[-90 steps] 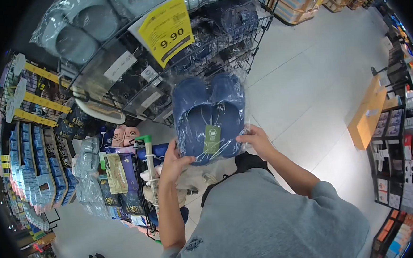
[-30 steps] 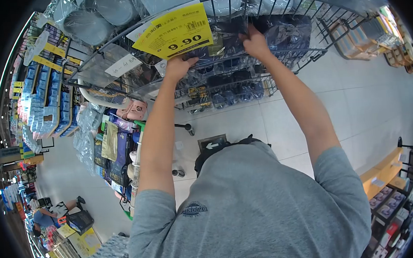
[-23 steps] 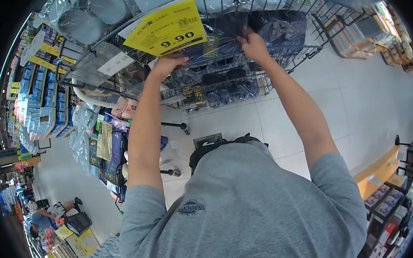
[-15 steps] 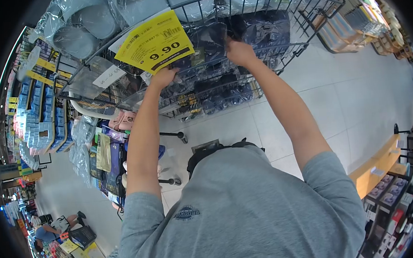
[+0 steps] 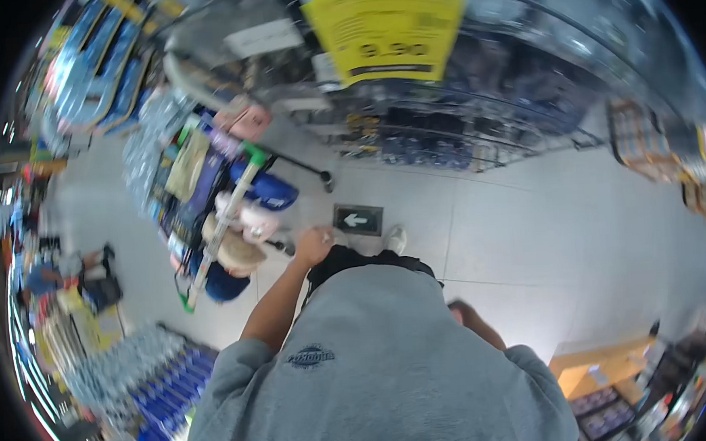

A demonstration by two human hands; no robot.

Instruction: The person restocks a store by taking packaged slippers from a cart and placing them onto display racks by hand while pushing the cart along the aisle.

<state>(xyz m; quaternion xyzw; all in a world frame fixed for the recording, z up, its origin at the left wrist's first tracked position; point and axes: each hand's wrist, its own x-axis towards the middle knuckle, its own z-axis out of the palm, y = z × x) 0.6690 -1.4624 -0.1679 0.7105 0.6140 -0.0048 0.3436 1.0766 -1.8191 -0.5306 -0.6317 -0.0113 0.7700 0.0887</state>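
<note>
My left hand [image 5: 316, 245] hangs low in front of my body, beside the shopping cart and close to my dark shorts. Blur hides how its fingers lie, and no held thing shows. My right hand [image 5: 457, 309] is down at my right side, mostly hidden by the grey shirt; its fingers cannot be made out. Nearest the left hand is the cart's pale handle [image 5: 225, 216] with green ends. The cart holds a pink plush-looking item [image 5: 254, 222], a dark blue item [image 5: 272, 191] and bagged goods. Neither hand touches the wire rack [image 5: 519, 158] ahead.
A yellow 9.90 price sign [image 5: 390, 28] hangs on the rack, above dark packaged goods [image 5: 514, 73]. A floor plate with a white arrow [image 5: 359, 219] lies before my shoes. A wooden-edged display [image 5: 600, 363] stands right. Another person [image 5: 45, 276] is far left.
Both hands have left the rack and dropped to my sides. The view has turned, so the sign and rack sit farther right and the cart shows more fully.
</note>
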